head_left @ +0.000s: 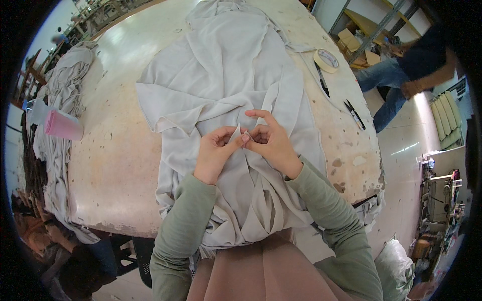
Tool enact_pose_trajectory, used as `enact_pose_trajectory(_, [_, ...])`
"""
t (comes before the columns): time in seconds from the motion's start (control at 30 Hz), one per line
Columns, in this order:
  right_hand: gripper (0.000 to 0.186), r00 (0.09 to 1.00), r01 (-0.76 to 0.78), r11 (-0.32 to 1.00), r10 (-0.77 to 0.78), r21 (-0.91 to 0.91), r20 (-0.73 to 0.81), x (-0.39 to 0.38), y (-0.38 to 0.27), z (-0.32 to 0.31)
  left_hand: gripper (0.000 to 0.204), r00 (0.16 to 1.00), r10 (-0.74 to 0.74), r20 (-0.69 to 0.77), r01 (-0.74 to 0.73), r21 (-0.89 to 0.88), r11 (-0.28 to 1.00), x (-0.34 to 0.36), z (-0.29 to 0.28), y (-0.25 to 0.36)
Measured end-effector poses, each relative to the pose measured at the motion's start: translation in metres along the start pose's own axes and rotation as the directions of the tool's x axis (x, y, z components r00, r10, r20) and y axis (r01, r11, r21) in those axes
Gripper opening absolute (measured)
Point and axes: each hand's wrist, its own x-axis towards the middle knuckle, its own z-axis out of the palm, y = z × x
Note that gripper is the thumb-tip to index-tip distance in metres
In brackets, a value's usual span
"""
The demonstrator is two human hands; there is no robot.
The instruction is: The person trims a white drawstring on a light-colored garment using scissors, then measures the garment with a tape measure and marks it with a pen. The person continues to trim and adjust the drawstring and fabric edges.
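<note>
A large piece of light grey fabric (228, 55) lies in loose folds over the middle of the table and hangs over its near edge toward my lap. Both hands meet at its centre. My left hand (219, 149) pinches a small raised fold of the fabric between thumb and fingers. Right beside it, my right hand (271, 144) grips the same edge with thumb and fingertips, its index finger lifted and bent. The thumbs nearly touch. What exactly sits between the fingertips is partly hidden.
On the table's right side lie a tape roll (326, 60), a black pen (322, 79) and thread snips (355, 115). A pink cup (64, 125) stands left beside heaped grey cloth (70, 75). A person in jeans (384, 80) is at the right; another person (80, 271) is at lower left.
</note>
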Motion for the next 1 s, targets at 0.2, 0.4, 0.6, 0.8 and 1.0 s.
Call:
enact_pose_trajectory(0.2, [0.046,0.998,0.055,0.998,-0.056,-0.041,-0.019,-0.002,-0.003,0.003,0.014,0.997,0.032,-0.075,-0.028,0.052,0.998,0.003,-0.002,-0.005])
enact_pose_trajectory(0.4, [0.017,0.992,0.094,0.993,-0.100,-0.077,-0.074,-0.001,0.001,0.001,0.015,0.983,0.151,-0.101,-0.108,0.344,0.933,0.001,-0.002,-0.007])
enact_pose_trajectory(0.6, [0.018,0.999,0.022,0.994,-0.016,0.108,-0.050,0.001,0.005,0.001,0.016,0.979,0.195,-0.059,-0.158,0.386,0.909,-0.001,0.000,-0.006])
enact_pose_trajectory(0.8, [0.021,0.964,-0.260,0.880,0.215,0.398,0.155,0.000,-0.001,-0.010,0.015,0.984,0.169,0.050,-0.176,0.282,0.943,-0.003,-0.001,-0.001])
enact_pose_trajectory(1.0, [0.023,0.985,-0.152,0.924,0.172,0.352,-0.027,0.000,-0.006,-0.008,0.016,0.999,0.035,0.011,-0.036,0.058,0.998,-0.004,0.003,0.000])
